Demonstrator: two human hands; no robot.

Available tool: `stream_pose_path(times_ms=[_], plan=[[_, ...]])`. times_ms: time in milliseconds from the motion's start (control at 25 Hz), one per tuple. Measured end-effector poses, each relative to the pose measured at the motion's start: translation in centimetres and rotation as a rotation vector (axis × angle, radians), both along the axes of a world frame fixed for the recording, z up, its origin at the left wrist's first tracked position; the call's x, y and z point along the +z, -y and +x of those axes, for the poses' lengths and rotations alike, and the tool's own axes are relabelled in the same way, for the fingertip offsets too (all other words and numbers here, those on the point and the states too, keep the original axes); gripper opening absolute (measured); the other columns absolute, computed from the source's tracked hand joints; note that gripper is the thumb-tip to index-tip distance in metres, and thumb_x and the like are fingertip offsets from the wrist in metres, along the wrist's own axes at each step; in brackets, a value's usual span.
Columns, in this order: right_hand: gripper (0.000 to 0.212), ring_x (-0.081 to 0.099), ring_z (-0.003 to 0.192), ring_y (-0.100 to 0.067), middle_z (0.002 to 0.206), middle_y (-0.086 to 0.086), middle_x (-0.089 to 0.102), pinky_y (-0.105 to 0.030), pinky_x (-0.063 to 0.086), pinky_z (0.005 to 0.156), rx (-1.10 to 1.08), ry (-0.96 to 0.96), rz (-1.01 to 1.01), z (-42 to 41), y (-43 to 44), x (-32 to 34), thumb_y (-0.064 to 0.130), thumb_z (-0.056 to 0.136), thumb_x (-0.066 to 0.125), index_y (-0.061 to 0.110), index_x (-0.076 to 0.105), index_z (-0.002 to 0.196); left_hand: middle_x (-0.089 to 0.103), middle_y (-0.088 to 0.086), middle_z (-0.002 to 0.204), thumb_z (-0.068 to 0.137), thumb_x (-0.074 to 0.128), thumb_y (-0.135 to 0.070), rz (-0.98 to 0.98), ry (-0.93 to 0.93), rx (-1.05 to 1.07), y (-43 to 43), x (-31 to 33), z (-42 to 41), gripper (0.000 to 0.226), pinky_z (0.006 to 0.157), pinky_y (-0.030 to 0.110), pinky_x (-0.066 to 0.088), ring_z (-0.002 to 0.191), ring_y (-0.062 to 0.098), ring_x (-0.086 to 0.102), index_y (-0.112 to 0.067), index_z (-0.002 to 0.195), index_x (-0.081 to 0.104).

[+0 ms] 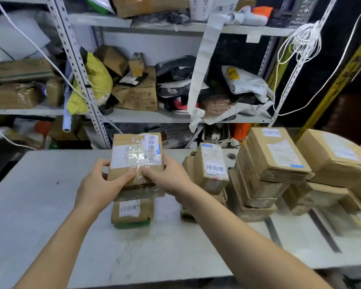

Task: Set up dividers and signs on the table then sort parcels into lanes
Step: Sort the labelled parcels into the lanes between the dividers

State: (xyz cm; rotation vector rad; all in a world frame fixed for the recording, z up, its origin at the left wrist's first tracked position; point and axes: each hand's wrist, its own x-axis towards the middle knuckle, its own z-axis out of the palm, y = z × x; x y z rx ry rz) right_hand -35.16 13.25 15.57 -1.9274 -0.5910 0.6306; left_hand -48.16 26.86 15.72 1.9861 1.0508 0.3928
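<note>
Head view, left hand (96,185), right hand (168,181), fingers (127,175) gripping parcel (133,151) at near edge, stacks (277,155) close at right

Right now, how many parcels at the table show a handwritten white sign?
3: the parcel held by the left hand and right hand, the low parcel beneath it, and the upright parcel to its right. The right stack's labels are blurred; more may be hidden.

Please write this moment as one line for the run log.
stage: sorting parcels | left grip: holds parcel | right grip: holds same parcel | parcel: over middle stack | other stacks: right side of table
</note>
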Motion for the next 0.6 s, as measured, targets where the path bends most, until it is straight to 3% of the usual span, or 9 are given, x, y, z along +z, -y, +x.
stream_pose_path(times_ms=[240, 440, 520, 600], plan=[[0.049, 0.07, 0.102, -0.006, 0.111, 0.021, 0.071, -0.04, 0.06, 0.089, -0.076, -0.098, 0.031, -5.1, 6.5, -5.2, 0.058, 0.073, 0.076, 0.049, 0.061, 0.118, 0.067, -0.014, 0.094, 0.064, 0.078, -0.074, 0.011, -0.055, -0.05, 5.3, -3.9, -4.5, 0.066, 0.077, 0.042, 0.059, 0.085, 0.013, 0.068, -0.04, 0.114, 0.051], [0.051, 0.067, 0.104, 0.002, 0.114, 0.024, 0.071, -0.024, 0.058, 0.086, -0.139, -0.138, 0.027, -8.7, 10.3, -9.6, 0.045, 0.081, 0.081, 0.053, 0.058, 0.125, 0.066, -0.021, 0.108, 0.067, 0.079, -0.071, -0.045, -0.032, -0.163, 7.7, -9.3, -7.1, 0.063, 0.076, 0.034, 0.059, 0.093, 0.004, 0.065, -0.045, 0.118, 0.05], [0.05, 0.067, 0.106, 0.0, 0.115, 0.027, 0.069, -0.029, 0.059, 0.089, -0.167, -0.139, -0.032, -9.6, 11.6, -12.0, 0.048, 0.079, 0.08, 0.059, 0.055, 0.121, 0.065, -0.02, 0.106, 0.07, 0.078, -0.068, -0.079, -0.056, -0.194, 8.9, -11.7, -7.7, 0.06, 0.072, 0.029, 0.056, 0.09, 0.002, 0.064, -0.043, 0.116, 0.05], [0.055, 0.064, 0.11, 0.0, 0.12, 0.023, 0.068, -0.034, 0.058, 0.094, -0.177, -0.145, -0.101, -10.2, 13.1, -14.4, 0.052, 0.076, 0.079, 0.054, 0.055, 0.125, 0.064, -0.019, 0.104, 0.071, 0.079, -0.066, -0.125, -0.106, -0.222, 10.3, -14.1, -8.0, 0.059, 0.07, 0.027, 0.053, 0.088, 0.002, 0.063, -0.042, 0.115, 0.049]])
